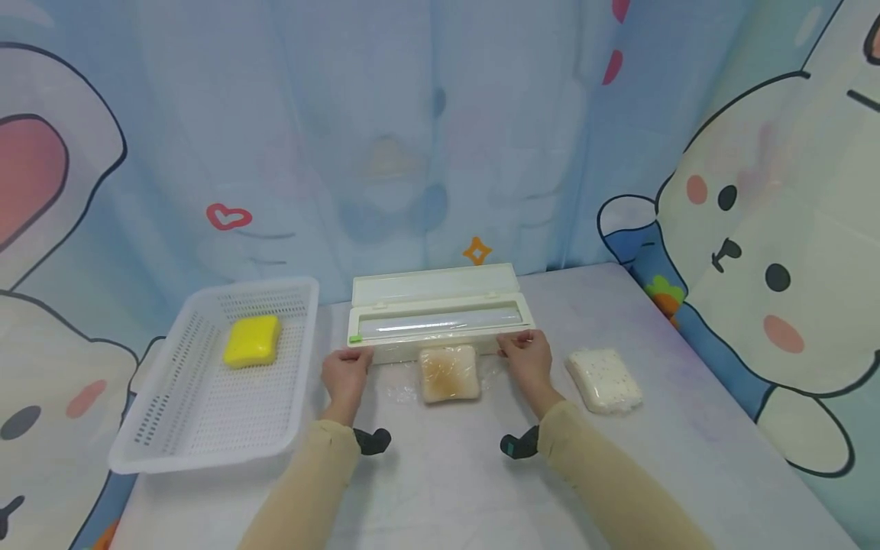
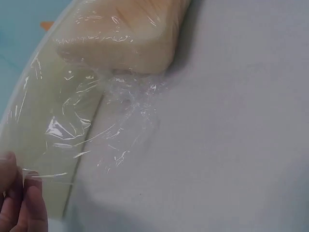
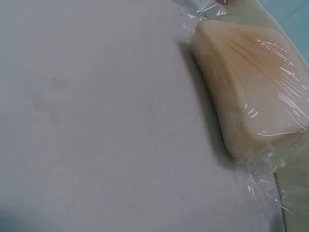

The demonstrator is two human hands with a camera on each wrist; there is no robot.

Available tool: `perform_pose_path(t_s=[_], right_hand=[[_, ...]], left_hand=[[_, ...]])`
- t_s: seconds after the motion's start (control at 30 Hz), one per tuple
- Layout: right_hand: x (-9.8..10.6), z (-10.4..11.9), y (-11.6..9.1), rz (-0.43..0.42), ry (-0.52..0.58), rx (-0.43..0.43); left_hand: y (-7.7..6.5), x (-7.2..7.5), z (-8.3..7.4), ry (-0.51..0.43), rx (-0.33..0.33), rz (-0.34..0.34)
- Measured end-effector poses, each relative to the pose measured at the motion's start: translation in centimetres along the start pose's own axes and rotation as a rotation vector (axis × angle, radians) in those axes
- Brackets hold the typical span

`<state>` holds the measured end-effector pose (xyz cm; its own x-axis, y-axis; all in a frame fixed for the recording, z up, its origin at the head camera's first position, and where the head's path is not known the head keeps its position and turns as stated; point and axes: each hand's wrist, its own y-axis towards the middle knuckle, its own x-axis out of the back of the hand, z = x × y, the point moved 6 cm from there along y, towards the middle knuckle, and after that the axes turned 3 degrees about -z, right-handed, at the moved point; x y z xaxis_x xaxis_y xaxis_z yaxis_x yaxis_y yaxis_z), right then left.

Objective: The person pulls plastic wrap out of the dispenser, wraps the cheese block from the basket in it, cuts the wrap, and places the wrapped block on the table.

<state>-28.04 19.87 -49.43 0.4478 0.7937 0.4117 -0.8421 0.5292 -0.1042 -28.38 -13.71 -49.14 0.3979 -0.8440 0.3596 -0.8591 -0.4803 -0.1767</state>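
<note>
A toast-like block of bread (image 1: 450, 373), white with a browned patch, lies on the table against the front of a cream cling film dispenser (image 1: 440, 305). Clear cling film (image 2: 72, 130) runs over the bread and bunches in wrinkles at its sides. My left hand (image 1: 347, 378) pinches the film near the dispenser's left front corner; its fingertips (image 2: 33, 193) show in the left wrist view. On the other side, my right hand (image 1: 529, 362) pinches film by the right front corner. The dispenser's lid stands raised, with the roll visible inside.
To the left, a white perforated basket (image 1: 302, 367) holds a yellow block (image 1: 252, 341). A white speckled block (image 1: 605, 380), seemingly wrapped in film, lies right of my right hand. A printed curtain (image 1: 385, 114) hangs behind the table.
</note>
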Motion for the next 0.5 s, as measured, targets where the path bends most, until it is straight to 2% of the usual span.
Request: perform_pose_path(t_s=[0.17,0.3,0.5], right_hand=[[0.4,0.1,-0.2,0.009,-0.017,0.087],[0.6,0.2,-0.5,0.048,-0.057,0.163],[0.8,-0.1,-1.0,0.122,-0.157,0.220]], left_hand=[[-0.4,-0.1,0.5,0.027,-0.048,-0.003],[-0.9,-0.3,0.5,0.068,-0.139,0.017],[-2.0,-0.3,0.7,0.159,-0.267,0.072]])
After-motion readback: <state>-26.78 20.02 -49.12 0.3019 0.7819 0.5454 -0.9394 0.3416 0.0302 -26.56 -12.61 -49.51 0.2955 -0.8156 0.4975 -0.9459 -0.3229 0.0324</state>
